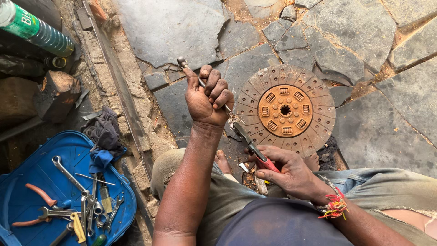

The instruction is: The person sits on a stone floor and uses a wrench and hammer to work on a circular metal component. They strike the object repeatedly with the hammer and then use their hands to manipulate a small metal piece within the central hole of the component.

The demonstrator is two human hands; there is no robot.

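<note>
Left hand (208,98) is up, fist clamped round a thin metal rod (191,73), its knobbed end poking out past the knuckles toward the top left. Right hand (289,171) sits lower, by the knee, fingers wrapped tight on the red handles of a pair of pliers (252,150). The plier jaws point up the rod and seem to bite on it just below the left fist, where a little tuft of frayed strands (234,119) shows. Whether they are cutting or only gripping, I cannot tell.

How far along? The strands are loose at that spot and both hands are engaged on the rod, so I'd judge the work is mid-way, nothing laid aside yet. The clutch disc (286,109) lies flat on the stone floor (182,27), just beyond the hands, untouched.

Room: open stone ahead and to the right. On the left a raised curb (118,86) runs along, then the blue tray (27,177) of spanners (68,173), well apart from the left elbow. The disc rim lies close behind the plier jaws, the tight edge here.
</note>
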